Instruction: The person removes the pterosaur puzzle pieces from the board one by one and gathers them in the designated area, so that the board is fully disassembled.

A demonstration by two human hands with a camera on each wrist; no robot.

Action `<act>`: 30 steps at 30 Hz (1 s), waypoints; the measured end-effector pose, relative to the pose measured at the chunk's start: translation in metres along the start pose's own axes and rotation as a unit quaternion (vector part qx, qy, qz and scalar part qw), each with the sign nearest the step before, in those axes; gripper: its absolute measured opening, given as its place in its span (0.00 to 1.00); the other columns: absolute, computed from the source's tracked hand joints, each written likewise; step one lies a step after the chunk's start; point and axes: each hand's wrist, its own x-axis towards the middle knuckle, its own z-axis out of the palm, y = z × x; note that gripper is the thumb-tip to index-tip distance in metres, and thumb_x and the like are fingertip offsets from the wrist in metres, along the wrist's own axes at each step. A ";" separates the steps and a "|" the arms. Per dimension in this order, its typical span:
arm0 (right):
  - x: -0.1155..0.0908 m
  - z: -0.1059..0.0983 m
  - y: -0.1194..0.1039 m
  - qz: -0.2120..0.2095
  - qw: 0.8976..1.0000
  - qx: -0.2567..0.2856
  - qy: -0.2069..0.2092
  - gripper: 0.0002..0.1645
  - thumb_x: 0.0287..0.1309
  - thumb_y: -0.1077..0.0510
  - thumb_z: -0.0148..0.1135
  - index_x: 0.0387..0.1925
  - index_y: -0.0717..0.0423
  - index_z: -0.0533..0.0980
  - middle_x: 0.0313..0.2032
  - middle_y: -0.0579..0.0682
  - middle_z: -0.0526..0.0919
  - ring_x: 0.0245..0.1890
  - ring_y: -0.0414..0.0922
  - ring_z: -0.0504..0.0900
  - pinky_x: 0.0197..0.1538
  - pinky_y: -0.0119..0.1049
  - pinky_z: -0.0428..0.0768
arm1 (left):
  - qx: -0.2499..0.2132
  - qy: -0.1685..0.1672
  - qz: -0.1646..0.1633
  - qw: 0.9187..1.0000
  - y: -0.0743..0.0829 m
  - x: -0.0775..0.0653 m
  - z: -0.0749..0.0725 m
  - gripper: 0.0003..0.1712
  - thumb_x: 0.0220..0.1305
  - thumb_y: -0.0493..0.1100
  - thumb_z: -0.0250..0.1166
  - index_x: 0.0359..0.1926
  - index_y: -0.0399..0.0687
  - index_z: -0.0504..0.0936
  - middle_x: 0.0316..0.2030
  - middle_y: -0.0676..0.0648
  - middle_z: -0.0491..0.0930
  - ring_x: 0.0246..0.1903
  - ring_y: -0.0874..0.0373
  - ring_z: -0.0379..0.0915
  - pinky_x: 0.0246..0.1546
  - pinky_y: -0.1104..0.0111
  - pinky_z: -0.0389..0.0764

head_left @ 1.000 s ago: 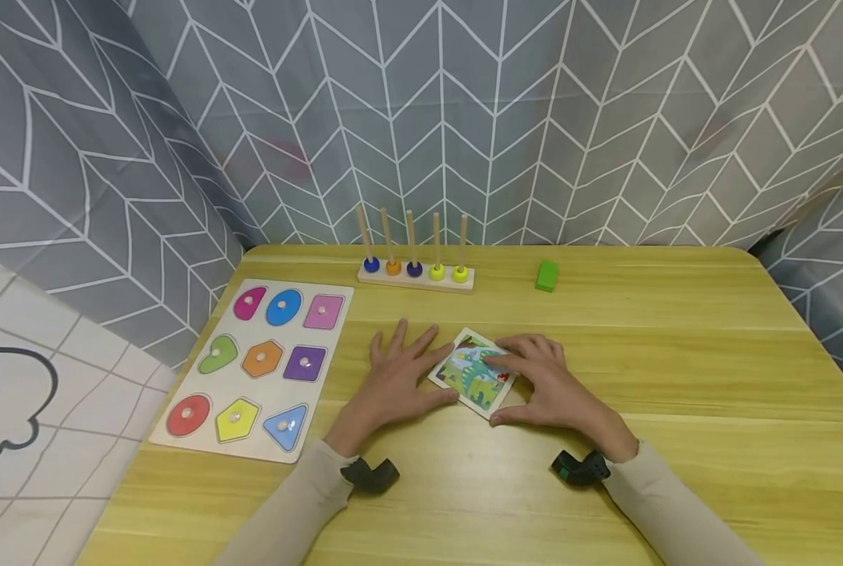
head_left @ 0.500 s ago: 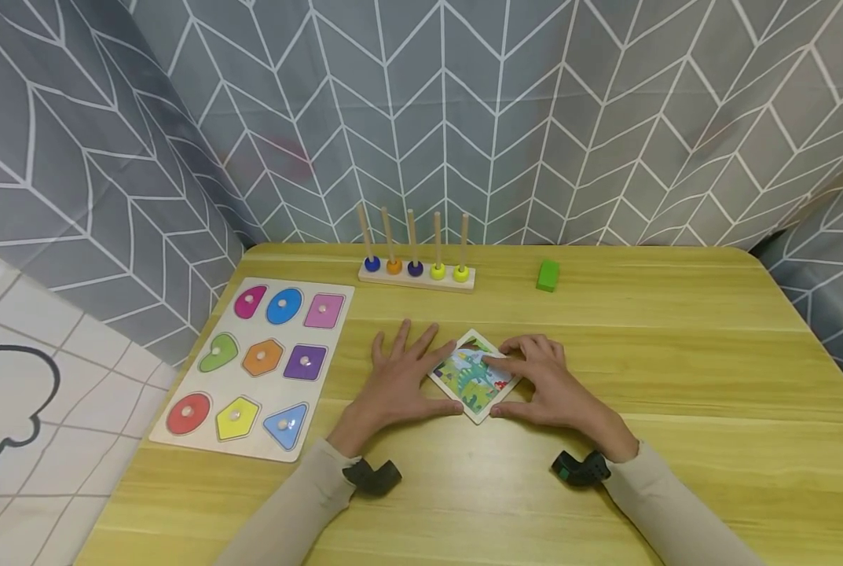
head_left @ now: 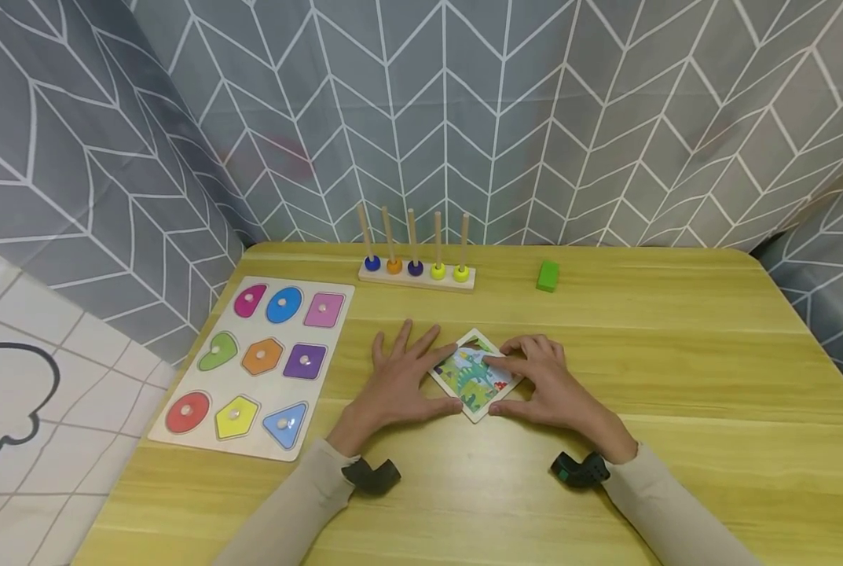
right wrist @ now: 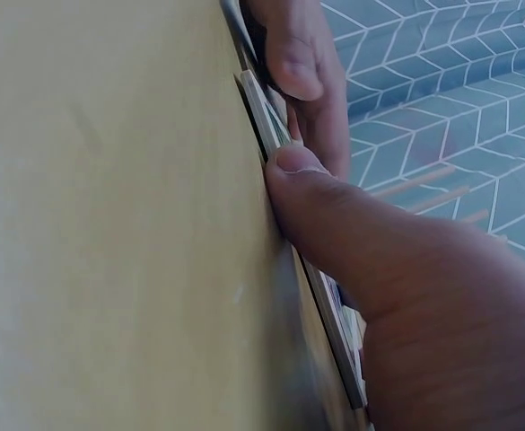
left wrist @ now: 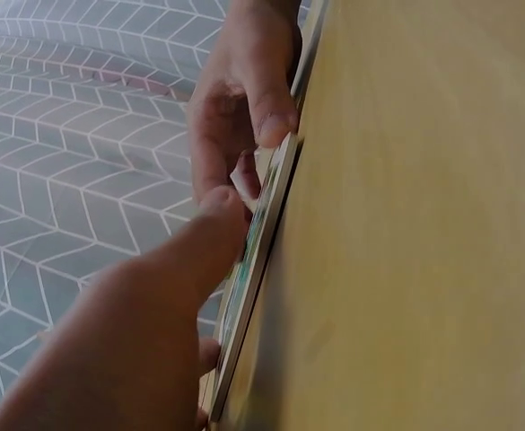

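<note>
A small square dinosaur puzzle board [head_left: 474,377] with a pale border lies cornerwise on the table, one corner toward me. My left hand [head_left: 397,385] is spread at its left corner, the index finger over the upper left edge and the thumb along the lower left edge. My right hand [head_left: 550,385] holds the right side, thumb at the lower right edge and index finger on the picture. In the left wrist view the board [left wrist: 258,256] shows as a thin edge low over the wood. The right thumb [right wrist: 302,175] presses that edge in the right wrist view.
A white shape board [head_left: 233,420] with several knobbed pieces lies at left. Behind stands a peg rack [head_left: 417,279] with coloured beads. A green block [head_left: 547,276] sits near the back edge of the wooden table [head_left: 711,377]. A patterned curtain [head_left: 492,118] hangs behind.
The puzzle board has turned slightly clockwise, its near corner shifting left. My left thumb has slid a little to the right; the right hand has barely moved.
</note>
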 end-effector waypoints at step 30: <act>0.050 0.000 0.014 0.038 0.999 0.025 -0.004 0.19 0.51 0.47 0.78 0.44 0.44 0.82 0.57 0.57 0.76 0.57 0.57 0.65 0.50 0.49 0.55 | 0.011 0.004 -0.028 1.000 0.006 0.001 0.006 0.51 0.55 0.83 0.56 0.77 0.76 0.60 0.82 0.51 0.48 0.81 0.36 0.32 0.71 0.29 0.34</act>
